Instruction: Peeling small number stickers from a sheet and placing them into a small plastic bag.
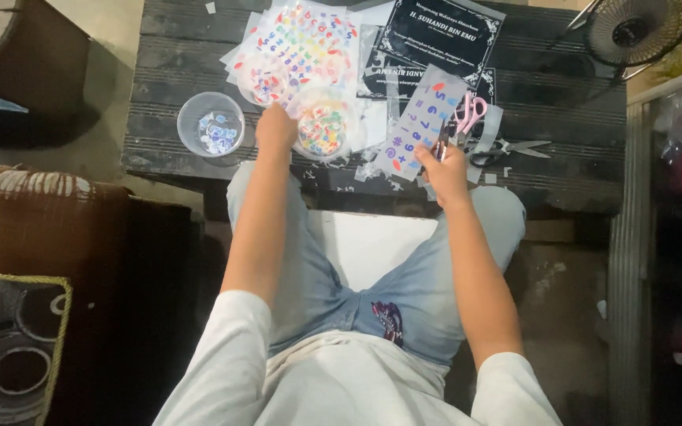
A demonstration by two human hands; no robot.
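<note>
At the far left of the dark slatted table (562, 102) stands a clear round tub (211, 123) with a few pale cut pieces in it, set within easy reach. Next, the left hand (276, 128) rests against a second clear tub (322, 130) full of colourful cut-outs, seemingly steadying it; how far its fingers are curled I cannot tell from above. Behind both lies a pile of sticker sheets (303, 43) (bright letters and numbers). Further right, the right hand (445, 170) is closed around pink-handled scissors (462, 121) and touches a strip of sticker numbers (424, 118), held close for cutting. A second pair of scissors (511, 148) lies just beside.
</note>
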